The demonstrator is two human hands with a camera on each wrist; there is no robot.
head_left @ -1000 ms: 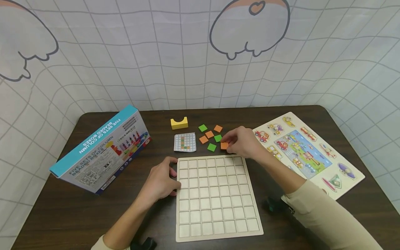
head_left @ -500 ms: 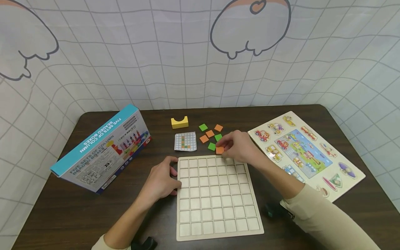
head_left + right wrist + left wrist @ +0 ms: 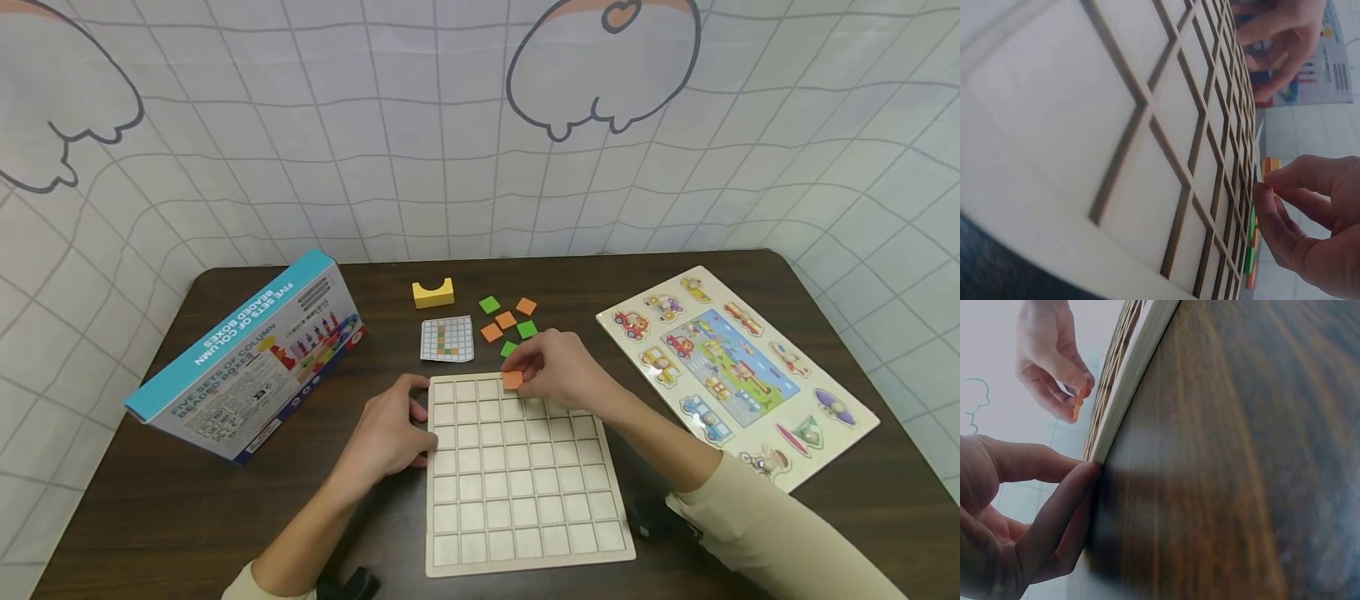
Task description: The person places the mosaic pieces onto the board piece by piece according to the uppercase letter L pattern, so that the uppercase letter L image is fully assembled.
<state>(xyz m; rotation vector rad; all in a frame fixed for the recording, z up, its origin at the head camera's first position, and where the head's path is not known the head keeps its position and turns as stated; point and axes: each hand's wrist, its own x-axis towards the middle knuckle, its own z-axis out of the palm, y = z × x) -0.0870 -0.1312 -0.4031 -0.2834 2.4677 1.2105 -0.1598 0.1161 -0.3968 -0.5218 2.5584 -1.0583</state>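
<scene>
A pale wooden grid board [image 3: 531, 483] lies flat on the dark table. At its left edge, my left hand [image 3: 386, 433] holds the board with bent fingers; the left wrist view has the fingertips [image 3: 1088, 470] meeting at the board's side. My right hand [image 3: 562, 371] pinches an orange square tile [image 3: 512, 381] between thumb and fingers, over the board's top row. That orange tile [image 3: 1079, 405] looks tilted on edge in the left wrist view, apart from the board. Beyond the board lie loose green tiles [image 3: 489, 305] and orange tiles [image 3: 491, 332].
A small card with a coloured grid pattern [image 3: 447, 339] lies behind the board, with a yellow arched block [image 3: 433, 293] beyond it. On the left stands a blue and white box [image 3: 255, 367]. A picture puzzle board [image 3: 738, 375] lies on the right.
My right hand has carried the orange tile leftward and nearer, from beside the loose tiles to over the board's top row. The left hand stays at the board's edge.
</scene>
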